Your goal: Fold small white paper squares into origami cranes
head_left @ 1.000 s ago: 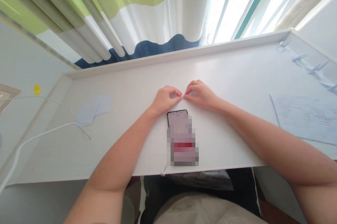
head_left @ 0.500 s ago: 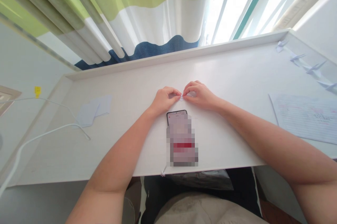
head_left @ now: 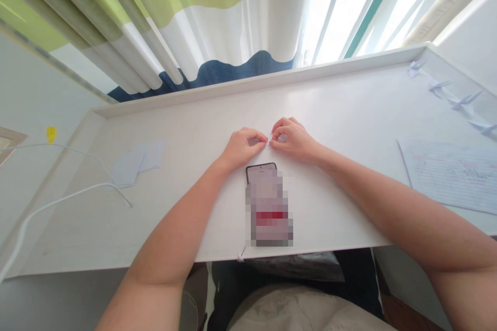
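Note:
My left hand (head_left: pixel 243 147) and my right hand (head_left: pixel 294 139) meet just beyond the phone, fingertips almost touching. Between them is a small piece of white paper (head_left: pixel 267 145), mostly hidden by the fingers. The left thumb and index finger are pinched together on its left side. On its right side the right thumb and index finger are pinched too, the other fingers curled. A phone (head_left: pixel 261 167) lies face up on the white desk (head_left: pixel 194 134), close below the hands, its screen mostly blurred out.
Several folded white paper shapes (head_left: pixel 464 100) line the desk's right side, above a sheet of lined paper with writing (head_left: pixel 450 173). White paper pieces (head_left: pixel 130 166) lie at left, near a white cable (head_left: pixel 70 203). A raised rim (head_left: pixel 264 82) borders the back, below a curtain (head_left: pixel 233 25).
My right fingers have shifted very slightly at the paper. Otherwise the hands, the phone and the papers stay in place; the camera view has moved a little.

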Available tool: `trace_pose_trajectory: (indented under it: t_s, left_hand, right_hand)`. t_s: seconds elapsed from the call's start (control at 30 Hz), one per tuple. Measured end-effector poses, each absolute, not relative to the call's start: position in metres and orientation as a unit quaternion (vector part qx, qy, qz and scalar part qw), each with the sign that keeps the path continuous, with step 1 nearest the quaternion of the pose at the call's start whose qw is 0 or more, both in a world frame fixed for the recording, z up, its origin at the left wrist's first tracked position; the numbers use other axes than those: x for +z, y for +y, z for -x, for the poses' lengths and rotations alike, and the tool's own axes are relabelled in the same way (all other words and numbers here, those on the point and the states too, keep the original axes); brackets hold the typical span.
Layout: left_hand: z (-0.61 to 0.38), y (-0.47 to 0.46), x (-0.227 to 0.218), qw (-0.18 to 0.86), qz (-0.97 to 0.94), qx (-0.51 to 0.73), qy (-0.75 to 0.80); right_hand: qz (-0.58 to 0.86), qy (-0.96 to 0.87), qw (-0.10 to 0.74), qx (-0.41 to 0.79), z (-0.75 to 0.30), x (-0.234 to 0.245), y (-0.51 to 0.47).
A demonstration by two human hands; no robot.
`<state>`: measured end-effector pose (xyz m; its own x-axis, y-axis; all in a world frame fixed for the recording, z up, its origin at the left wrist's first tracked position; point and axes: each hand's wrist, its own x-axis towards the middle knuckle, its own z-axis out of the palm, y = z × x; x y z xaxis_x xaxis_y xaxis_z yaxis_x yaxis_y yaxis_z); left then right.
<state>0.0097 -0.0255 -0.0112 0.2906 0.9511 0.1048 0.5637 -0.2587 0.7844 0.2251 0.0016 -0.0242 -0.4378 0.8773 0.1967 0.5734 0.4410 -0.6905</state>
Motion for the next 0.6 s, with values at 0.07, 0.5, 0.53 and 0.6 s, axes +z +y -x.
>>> trace_pose_trajectory:
  t_s: [0.07, 0.5, 0.53, 0.6]
  left_hand:
    - [-0.0102, -0.0252, -0.0117, 0.317, -0.733, 0.298, 0.523]
    - [-0.0113, -0.0254, -0.0098, 0.315, -0.732, 0.295, 0.528]
    - [-0.0107, -0.0253, -0.0097, 0.318, -0.732, 0.295, 0.526]
    - [-0.0095, -0.0252, -0.0097, 0.325, -0.732, 0.296, 0.521]
  right_hand:
    - [0.454, -0.802, 0.274, 0.277, -0.2251, -0.0233, 0.0016]
    - [0.428, -0.812, 0.289, 0.271, -0.2279, -0.0278, 0.0035]
    - [0.423, -0.814, 0.292, 0.269, -0.2286, -0.0282, 0.003]
    - [0.414, -0.818, 0.295, 0.268, -0.2301, -0.0283, 0.0018]
